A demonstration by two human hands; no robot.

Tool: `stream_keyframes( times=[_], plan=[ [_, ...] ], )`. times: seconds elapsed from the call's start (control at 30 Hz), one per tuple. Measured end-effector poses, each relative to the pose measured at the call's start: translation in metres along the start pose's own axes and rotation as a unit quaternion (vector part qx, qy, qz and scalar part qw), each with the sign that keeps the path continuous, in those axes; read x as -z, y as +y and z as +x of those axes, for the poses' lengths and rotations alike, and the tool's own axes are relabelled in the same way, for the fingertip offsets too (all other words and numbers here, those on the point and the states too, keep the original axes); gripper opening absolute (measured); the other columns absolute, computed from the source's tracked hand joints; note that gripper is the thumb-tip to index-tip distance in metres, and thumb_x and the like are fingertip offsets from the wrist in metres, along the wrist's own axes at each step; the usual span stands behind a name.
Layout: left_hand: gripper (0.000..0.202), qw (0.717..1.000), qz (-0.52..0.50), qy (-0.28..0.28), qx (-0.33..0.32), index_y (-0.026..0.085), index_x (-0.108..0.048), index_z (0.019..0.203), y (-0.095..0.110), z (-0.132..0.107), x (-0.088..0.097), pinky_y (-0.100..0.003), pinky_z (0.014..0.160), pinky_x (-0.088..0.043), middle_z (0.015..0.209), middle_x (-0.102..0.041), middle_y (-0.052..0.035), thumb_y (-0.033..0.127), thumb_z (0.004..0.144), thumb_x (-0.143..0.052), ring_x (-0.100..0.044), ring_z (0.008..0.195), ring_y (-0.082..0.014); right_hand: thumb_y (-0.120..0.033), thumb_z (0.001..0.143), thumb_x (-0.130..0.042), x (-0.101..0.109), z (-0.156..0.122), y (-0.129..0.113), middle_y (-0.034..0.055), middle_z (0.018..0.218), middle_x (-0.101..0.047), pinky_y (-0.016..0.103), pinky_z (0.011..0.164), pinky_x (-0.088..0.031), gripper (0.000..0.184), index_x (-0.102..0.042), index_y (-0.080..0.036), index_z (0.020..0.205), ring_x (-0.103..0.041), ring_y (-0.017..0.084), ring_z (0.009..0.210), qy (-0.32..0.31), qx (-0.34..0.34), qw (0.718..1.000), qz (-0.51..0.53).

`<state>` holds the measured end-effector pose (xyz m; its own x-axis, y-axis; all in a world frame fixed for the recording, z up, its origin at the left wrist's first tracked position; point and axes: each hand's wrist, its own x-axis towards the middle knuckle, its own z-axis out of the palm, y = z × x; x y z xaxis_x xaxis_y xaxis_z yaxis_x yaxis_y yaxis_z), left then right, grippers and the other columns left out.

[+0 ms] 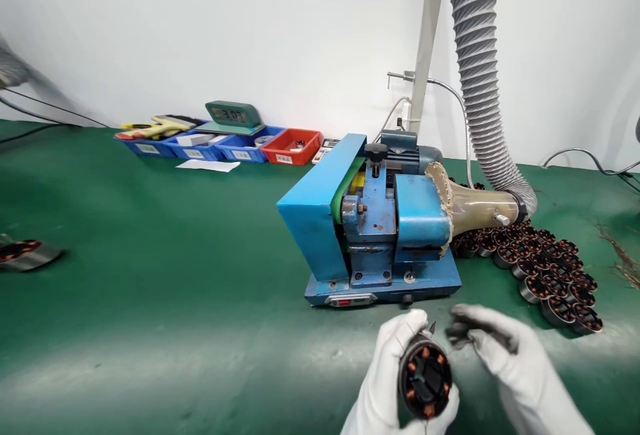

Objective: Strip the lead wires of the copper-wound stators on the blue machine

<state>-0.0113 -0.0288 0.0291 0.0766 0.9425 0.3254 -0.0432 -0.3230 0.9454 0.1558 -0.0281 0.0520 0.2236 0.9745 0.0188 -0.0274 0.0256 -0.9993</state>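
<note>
My left hand (383, 375), in a white glove, grips a motor stator (427, 379) with copper windings around a black core. The stator's round face is turned up toward me, and a dark pointed tip sticks up behind it. Just right of it is my right hand (505, 351), also gloved, its fingertips darkened and blurred. Its fingers are bent loosely and the thumb is apart from them; I see nothing held there. Both hands are in front of a blue belt grinding machine (370, 235).
Several stators (555, 285) stand grouped right of the machine. A grey ribbed hose (477, 68) joins its outlet. One stator (30, 255) is at the far left. Blue bins (193, 149), a red bin (293, 146) and a digital clock (233, 115) are along the wall.
</note>
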Motion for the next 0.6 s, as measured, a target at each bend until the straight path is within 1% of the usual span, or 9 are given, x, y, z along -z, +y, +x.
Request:
stream_keyframes(
  times=[0.1,0.2,0.23,0.3,0.37,0.43,0.5,0.53,0.6],
  plan=[
    [0.059,0.998,0.033,0.000,-0.054,0.034,-0.053,0.118,-0.001,0.002,-0.009,-0.039,0.088,-0.054,0.107,-0.059,-0.0038,0.009,0.067,-0.066,-0.064,0.098,-0.0249,-0.043,0.071,-0.076,-0.027,-0.007,0.016,0.0103,0.082,-0.078,0.033,0.069,-0.059,0.022,-0.080,-0.023,0.081,-0.073,0.026,0.076,0.003,0.009,0.992,0.128],
    [0.059,0.998,0.041,0.000,-0.056,0.033,-0.052,0.115,-0.001,0.007,-0.010,-0.038,0.081,-0.056,0.102,-0.058,-0.0029,0.008,0.064,-0.068,-0.065,0.091,-0.0244,-0.048,0.076,-0.069,-0.039,-0.009,0.022,0.0103,0.079,-0.078,0.032,0.065,-0.060,0.029,-0.080,-0.022,0.084,-0.073,0.025,0.073,0.029,-0.009,0.977,0.209],
    [0.059,0.998,0.044,0.001,-0.055,0.033,-0.052,0.115,-0.001,0.009,-0.010,-0.037,0.078,-0.057,0.101,-0.058,-0.0029,0.008,0.064,-0.069,-0.065,0.088,-0.0243,-0.049,0.076,-0.069,-0.039,-0.009,0.022,0.0102,0.079,-0.077,0.032,0.065,-0.060,0.031,-0.080,-0.022,0.087,-0.073,0.025,0.073,0.022,-0.012,0.976,0.216],
    [0.056,0.998,0.045,-0.005,-0.053,0.033,-0.053,0.113,-0.004,0.011,-0.008,-0.037,0.075,-0.057,0.099,-0.059,-0.0032,0.011,0.064,-0.071,-0.065,0.085,-0.0245,-0.044,0.072,-0.075,-0.040,-0.009,0.020,0.0084,0.078,-0.077,0.030,0.066,-0.059,0.026,-0.080,-0.024,0.087,-0.072,0.024,0.073,0.009,-0.004,0.982,0.186],
    [0.053,0.997,0.041,-0.026,-0.064,0.032,-0.054,0.111,-0.007,0.011,-0.006,-0.038,0.074,-0.056,0.096,-0.059,-0.0039,0.013,0.065,-0.070,-0.064,0.083,-0.0247,-0.033,0.066,-0.082,-0.040,-0.006,0.015,0.0065,0.075,-0.077,0.027,0.066,-0.058,0.015,-0.080,-0.025,0.078,-0.072,0.022,0.071,0.012,-0.001,0.989,0.147],
    [0.053,0.994,0.035,-0.048,-0.087,0.033,-0.052,0.112,-0.009,0.010,-0.006,-0.038,0.077,-0.054,0.095,-0.056,-0.0034,0.011,0.066,-0.067,-0.062,0.085,-0.0235,-0.030,0.060,-0.085,-0.040,-0.001,0.009,0.0054,0.066,-0.075,0.024,0.059,-0.056,0.010,-0.080,-0.024,0.067,-0.070,0.019,0.063,0.044,-0.021,0.984,0.170],
    [0.058,0.992,0.033,-0.053,-0.108,0.034,-0.049,0.114,-0.010,0.009,-0.007,-0.032,0.077,-0.051,0.094,-0.052,-0.0008,0.008,0.064,-0.063,-0.059,0.084,-0.0189,-0.031,0.055,-0.088,-0.037,0.007,0.003,0.0045,0.062,-0.074,0.022,0.053,-0.055,0.018,-0.079,-0.022,0.066,-0.067,0.016,0.055,0.070,-0.054,0.965,0.248],
    [0.058,0.992,0.036,-0.044,-0.110,0.034,-0.047,0.113,-0.010,0.008,-0.009,-0.029,0.076,-0.049,0.092,-0.050,0.0009,0.007,0.063,-0.061,-0.057,0.082,-0.0165,-0.032,0.054,-0.089,-0.035,0.010,0.000,0.0031,0.062,-0.074,0.021,0.053,-0.055,0.021,-0.078,-0.022,0.068,-0.065,0.014,0.053,0.096,-0.061,0.949,0.294],
    [0.055,0.994,0.046,-0.007,-0.094,0.033,-0.047,0.109,-0.011,0.006,-0.012,-0.026,0.074,-0.047,0.091,-0.046,0.0024,0.008,0.062,-0.060,-0.054,0.080,-0.0139,-0.031,0.056,-0.088,-0.030,0.015,0.000,-0.0004,0.066,-0.074,0.020,0.058,-0.056,0.021,-0.077,-0.024,0.073,-0.065,0.011,0.055,0.163,-0.047,0.918,0.359]
  ],
)
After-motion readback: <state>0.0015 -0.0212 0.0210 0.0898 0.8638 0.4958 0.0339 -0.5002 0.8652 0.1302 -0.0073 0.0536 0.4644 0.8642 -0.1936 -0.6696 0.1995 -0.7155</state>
